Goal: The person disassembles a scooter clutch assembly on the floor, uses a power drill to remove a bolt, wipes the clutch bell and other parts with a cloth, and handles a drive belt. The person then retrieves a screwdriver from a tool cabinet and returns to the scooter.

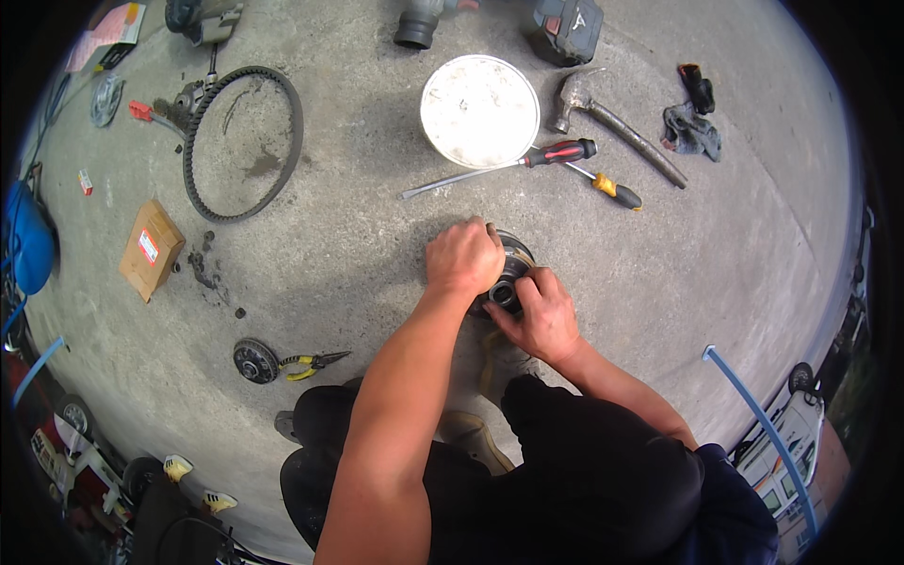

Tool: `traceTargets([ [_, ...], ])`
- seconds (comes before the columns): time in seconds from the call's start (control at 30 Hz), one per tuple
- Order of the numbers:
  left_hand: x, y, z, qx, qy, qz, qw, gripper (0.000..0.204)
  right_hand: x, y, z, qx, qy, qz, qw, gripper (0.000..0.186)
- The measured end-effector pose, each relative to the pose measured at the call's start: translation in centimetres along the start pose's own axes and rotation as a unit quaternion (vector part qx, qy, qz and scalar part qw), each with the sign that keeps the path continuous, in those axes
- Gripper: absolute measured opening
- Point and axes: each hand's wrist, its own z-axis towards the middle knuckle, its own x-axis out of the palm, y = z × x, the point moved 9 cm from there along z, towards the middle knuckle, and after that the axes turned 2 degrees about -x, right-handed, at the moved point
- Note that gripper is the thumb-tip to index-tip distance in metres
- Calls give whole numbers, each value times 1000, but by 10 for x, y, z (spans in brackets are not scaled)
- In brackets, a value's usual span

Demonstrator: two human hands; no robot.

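Observation:
A dark, round metal pulley (517,247) with a raised ring-shaped hub (504,293) is on the concrete floor in front of my knees. My left hand (465,256) is closed over its left side, knuckles up, and hides that part of the rim. From the right, my right hand (544,315) grips near the hub with bent fingers and thumb. What lies under the fingers is hidden. Beyond my hands are a red-and-black screwdriver (562,153), a yellow-and-black screwdriver (617,191) and a round white lid or tub (480,110).
A claw hammer (621,127) and dark gloves (695,122) lie far right. Further left are a toothed drive belt (298,141), a cardboard box (152,250), yellow-handled pliers (303,365) and a dark round part (255,361). A black battery pack (568,31) lies at the back.

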Motion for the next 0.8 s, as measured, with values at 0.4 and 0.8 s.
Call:
traceTargets([
  [0.4,1,0,2,6,-7,4,1000,33,-3,3,3,-14,-4,-6,1000,46],
  [0.8,-1,-1,0,-1,-3,5,1000,34,-4,4,4,-15,-11,2,1000,46],
])
